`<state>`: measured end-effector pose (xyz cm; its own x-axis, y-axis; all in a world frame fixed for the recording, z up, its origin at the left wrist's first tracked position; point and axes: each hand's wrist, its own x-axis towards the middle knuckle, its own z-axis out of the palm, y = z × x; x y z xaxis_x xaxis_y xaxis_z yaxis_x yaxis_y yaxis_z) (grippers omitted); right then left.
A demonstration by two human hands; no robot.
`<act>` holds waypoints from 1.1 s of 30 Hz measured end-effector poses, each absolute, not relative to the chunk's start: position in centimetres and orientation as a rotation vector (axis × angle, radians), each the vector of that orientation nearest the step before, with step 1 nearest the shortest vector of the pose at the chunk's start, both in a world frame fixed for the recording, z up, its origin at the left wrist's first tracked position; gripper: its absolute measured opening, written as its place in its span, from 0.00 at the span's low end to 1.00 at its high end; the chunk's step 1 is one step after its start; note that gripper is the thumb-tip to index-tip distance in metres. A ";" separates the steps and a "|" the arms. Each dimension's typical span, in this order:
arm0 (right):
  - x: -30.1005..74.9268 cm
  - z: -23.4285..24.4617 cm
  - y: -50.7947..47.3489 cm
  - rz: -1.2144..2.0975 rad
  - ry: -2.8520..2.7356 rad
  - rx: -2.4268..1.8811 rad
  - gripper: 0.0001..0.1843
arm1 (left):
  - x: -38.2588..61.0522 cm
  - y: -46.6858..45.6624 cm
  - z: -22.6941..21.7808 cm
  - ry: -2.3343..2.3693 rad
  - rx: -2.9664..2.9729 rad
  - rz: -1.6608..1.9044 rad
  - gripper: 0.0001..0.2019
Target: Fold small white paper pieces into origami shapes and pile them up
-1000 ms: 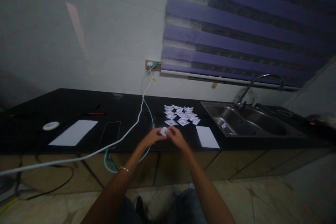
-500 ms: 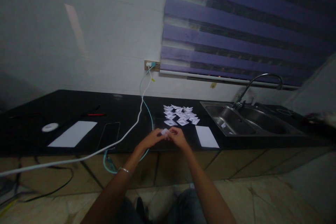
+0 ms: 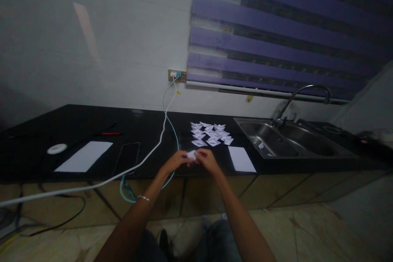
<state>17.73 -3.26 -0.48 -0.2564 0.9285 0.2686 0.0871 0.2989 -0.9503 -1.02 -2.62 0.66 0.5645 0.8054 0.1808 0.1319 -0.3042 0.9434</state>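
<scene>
White folded paper (image 3: 191, 154), pinched by left hand (image 3: 177, 161) and right hand (image 3: 206, 160) at black bench (image 3: 92, 123) front edge; better press folds flat.

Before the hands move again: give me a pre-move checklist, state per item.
1. Grip: ok. The left hand and right hand both pinch the paper piece at the counter edge.
2. Piece's fold state: cannot tell, too small and dim.
3. Folded pile clear of hands: ok, it lies apart, farther back.
4. Blank sheet at hand: ok, flat, just right of the right hand.
5. Cables clear: not ok, the teal cable runs close past the left hand.
</scene>
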 end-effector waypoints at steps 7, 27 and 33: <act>17.9 -0.4 -3.4 1.058 -1.711 -0.988 0.19 | -0.5 -2.7 0.6 0.865 1.803 0.944 0.18; 17.7 -1.1 -2.6 1.014 -1.338 -1.039 0.21 | -0.4 -2.5 0.6 0.972 1.637 1.213 0.16; 17.7 -1.4 -2.4 1.007 -1.293 -1.033 0.21 | -0.4 -2.8 1.1 0.882 1.582 1.087 0.17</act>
